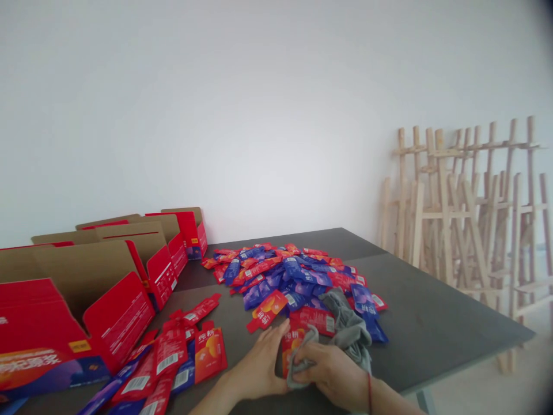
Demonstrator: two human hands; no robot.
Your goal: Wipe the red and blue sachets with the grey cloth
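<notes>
A red sachet (290, 340) with orange fruit print lies on the table in front of me. My left hand (259, 366) rests at its left edge, thumb and fingers spread apart. In my right hand (330, 369) is a bunched grey cloth (345, 323), one end pressed onto the sachet's lower part. The rest of the cloth trails back over the nearby sachets. Just beyond the hands is a large loose pile of red and purple sachets (276, 274). Another red sachet (266, 309) lies apart at the pile's near edge.
Several red cartons with raised brown flaps stand in a row on the left, the nearest carton (30, 323) largest. Beside it lies a smaller heap of sachets (170, 351). The dark table (432, 323) ends on the right. Wooden easels (444, 219) lean along the white wall.
</notes>
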